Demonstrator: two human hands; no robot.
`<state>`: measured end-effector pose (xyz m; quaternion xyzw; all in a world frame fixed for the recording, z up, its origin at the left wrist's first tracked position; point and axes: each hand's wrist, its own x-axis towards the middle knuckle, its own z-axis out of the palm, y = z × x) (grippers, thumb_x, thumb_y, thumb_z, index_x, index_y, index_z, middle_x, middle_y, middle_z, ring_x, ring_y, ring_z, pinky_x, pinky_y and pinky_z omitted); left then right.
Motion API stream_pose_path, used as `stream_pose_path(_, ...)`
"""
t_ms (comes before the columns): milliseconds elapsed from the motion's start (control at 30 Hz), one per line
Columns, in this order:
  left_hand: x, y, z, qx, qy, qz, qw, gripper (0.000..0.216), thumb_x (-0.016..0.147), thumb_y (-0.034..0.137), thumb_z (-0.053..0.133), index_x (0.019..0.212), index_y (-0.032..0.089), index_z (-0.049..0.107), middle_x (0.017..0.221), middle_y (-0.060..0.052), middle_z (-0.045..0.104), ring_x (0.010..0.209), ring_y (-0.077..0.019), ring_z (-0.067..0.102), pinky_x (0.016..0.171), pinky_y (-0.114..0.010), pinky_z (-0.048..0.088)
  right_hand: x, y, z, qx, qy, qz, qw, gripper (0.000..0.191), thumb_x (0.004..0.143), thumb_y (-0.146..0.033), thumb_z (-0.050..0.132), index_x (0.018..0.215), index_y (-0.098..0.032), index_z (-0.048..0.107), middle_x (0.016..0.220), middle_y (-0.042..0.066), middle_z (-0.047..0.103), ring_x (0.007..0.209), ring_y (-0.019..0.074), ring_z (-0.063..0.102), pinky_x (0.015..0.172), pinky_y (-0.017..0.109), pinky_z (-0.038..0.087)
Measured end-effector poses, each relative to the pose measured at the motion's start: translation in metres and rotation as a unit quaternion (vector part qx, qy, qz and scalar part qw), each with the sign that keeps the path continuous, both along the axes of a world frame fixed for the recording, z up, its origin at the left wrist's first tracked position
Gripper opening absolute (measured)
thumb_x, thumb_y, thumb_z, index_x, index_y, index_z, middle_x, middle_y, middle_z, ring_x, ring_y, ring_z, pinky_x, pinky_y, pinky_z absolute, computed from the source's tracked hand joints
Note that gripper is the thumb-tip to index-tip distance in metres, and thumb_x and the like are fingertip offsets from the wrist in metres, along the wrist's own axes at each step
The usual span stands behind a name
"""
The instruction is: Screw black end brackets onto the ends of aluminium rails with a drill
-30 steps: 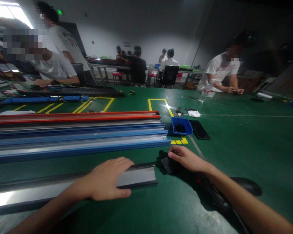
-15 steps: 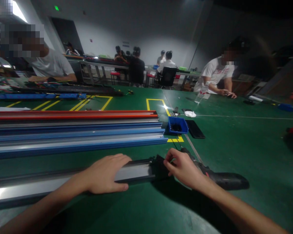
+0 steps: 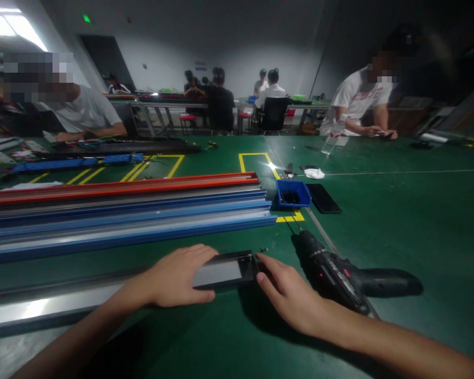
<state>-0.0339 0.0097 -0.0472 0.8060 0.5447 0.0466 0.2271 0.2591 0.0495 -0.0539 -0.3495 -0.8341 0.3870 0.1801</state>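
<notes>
A long rail with black edges and a silvery face point(image 3: 221, 273) lies across the table in front of me. My left hand point(image 3: 181, 279) is clamped over it near its right end, fingers on the far edge and thumb on the near edge. A black end cap point(image 3: 254, 269) sits at the rail's right end. My right hand point(image 3: 290, 295) has its index finger and thumb against the cap's outer side. Just beyond the cap is a small metal piece point(image 3: 264, 249), perhaps a screw. To the right of my right hand lies a black power drill point(image 3: 339, 271).
Blue point(image 3: 221, 218) and orange-red rails point(image 3: 205, 181) lie side by side beyond. A blue bin point(image 3: 293, 195) holds small dark parts beside a black phone point(image 3: 324, 199). White crumpled paper point(image 3: 314, 173) is behind. Co-workers sit left point(image 3: 89, 108) and right point(image 3: 355, 102) across the green table.
My right hand has brought the end cap from a tilted position flush to the rail's end, and its pinch has loosened. My left hand stays on the rail. The view has shifted slightly.
</notes>
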Motion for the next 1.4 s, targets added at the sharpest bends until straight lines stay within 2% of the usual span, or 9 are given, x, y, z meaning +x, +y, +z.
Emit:
stream_pose_path(100,0.001,0.001,0.003,-0.003,0.004,-0.004,1.0,0.062,0.077,0.054,0.075,0.128,0.026,0.056,0.122,-0.005,0.063,0.107,-0.0268,0.061,0.093,-0.04,0.049,0.001,-0.002,-0.001,0.002,-0.008,0.033,0.999,0.043,0.104,-0.032,0.046,0.145,-0.017,0.052,0.132,0.016,0.067,0.123,0.0275,0.063,0.108,0.048,0.049)
stream_pose_path(267,0.0,0.002,0.006,-0.012,0.012,-0.012,1.0,0.064,0.076,0.053,0.077,0.129,0.025,0.055,0.124,-0.005,0.062,0.108,-0.0269,0.061,0.094,-0.04,0.049,0.003,-0.005,-0.013,0.016,-0.02,-0.008,1.0,0.064,0.103,-0.039,0.045,0.159,-0.009,0.032,0.152,0.024,0.05,0.139,0.0343,0.051,0.115,0.058,0.042)
stream_pose_path(500,-0.007,0.002,0.003,-0.014,0.006,-0.032,0.999,0.062,0.079,0.051,0.075,0.13,0.023,0.052,0.126,-0.008,0.061,0.11,-0.0285,0.06,0.096,-0.041,0.047,0.0,-0.004,-0.02,0.033,-0.016,-0.064,0.997,0.058,0.105,-0.043,0.042,0.153,-0.011,0.044,0.149,0.023,0.052,0.139,0.0343,0.05,0.117,0.058,0.04)
stream_pose_path(767,-0.018,-0.002,-0.001,0.008,0.026,-0.066,0.997,0.061,0.08,0.052,0.074,0.128,0.02,0.053,0.129,-0.011,0.059,0.116,-0.0318,0.055,0.1,-0.044,0.044,-0.016,0.001,-0.026,-0.024,0.004,0.0,1.0,0.064,0.107,-0.049,0.036,0.155,-0.007,0.038,0.15,0.024,0.049,0.141,0.0312,0.046,0.12,0.052,0.035)
stream_pose_path(900,-0.023,-0.001,-0.001,-0.005,0.015,-0.067,0.998,0.062,0.078,0.05,0.076,0.127,0.02,0.052,0.123,-0.009,0.059,0.111,-0.0304,0.055,0.097,-0.043,0.045,-0.022,0.004,-0.021,-0.034,0.033,0.026,0.999,0.059,0.107,-0.047,0.039,0.151,-0.008,0.042,0.138,0.021,0.056,0.13,0.028,0.053,0.116,0.048,0.04)
stream_pose_path(1133,-0.034,-0.001,-0.001,-0.02,0.029,-0.048,0.998,0.061,0.074,0.044,0.076,0.125,0.021,0.052,0.123,-0.01,0.059,0.111,-0.0308,0.056,0.095,-0.04,0.047,-0.038,0.006,-0.023,-0.026,0.089,0.049,0.994,0.034,0.107,-0.036,0.043,0.132,-0.016,0.052,0.127,0.014,0.061,0.118,0.025,0.057,0.108,0.045,0.045)
stream_pose_path(1400,-0.044,-0.002,0.007,-0.082,0.021,-0.012,0.996,0.067,0.071,0.05,0.079,0.128,0.023,0.054,0.123,-0.007,0.058,0.111,-0.0294,0.057,0.095,-0.038,0.049,-0.048,0.001,-0.025,-0.031,0.105,0.055,0.992,0.031,0.106,-0.034,0.044,0.131,-0.017,0.05,0.125,0.014,0.059,0.114,0.026,0.055,0.104,0.046,0.047)
